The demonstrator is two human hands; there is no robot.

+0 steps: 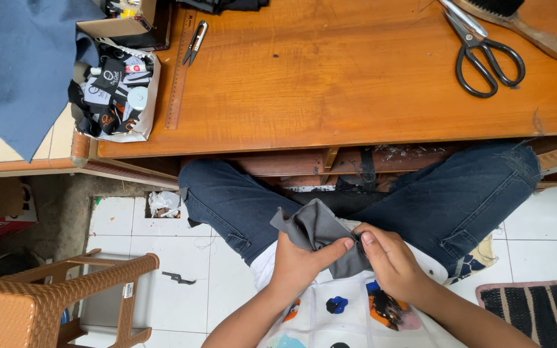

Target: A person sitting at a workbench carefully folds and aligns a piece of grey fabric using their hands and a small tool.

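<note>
Grey cloth (pixel 317 232): matt, soft woven fabric, creased. Table (pixel 356 84): varnished wood, smooth with slight sheen, scuffed at the edge. Scissors (pixel 485 51): bright metal blades, glossy black handles. Stool (pixel 46 296): woven-pattern brown plastic. Jeans (pixel 446 200): dark denim.

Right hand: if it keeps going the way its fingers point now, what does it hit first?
The right hand points up-left, so it would likely meet the grey fabric piece it pinches, then the left hand's thumb; depth is uncertain.

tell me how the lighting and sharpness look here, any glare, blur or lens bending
Head view: even, soft daylight, with faint sheen but no harsh glare on the wooden table; deep shadow under its edge; left hand, right hand and grey cloth sharp, no motion blur; wide-angle lens bows the table edge slightly.
</note>
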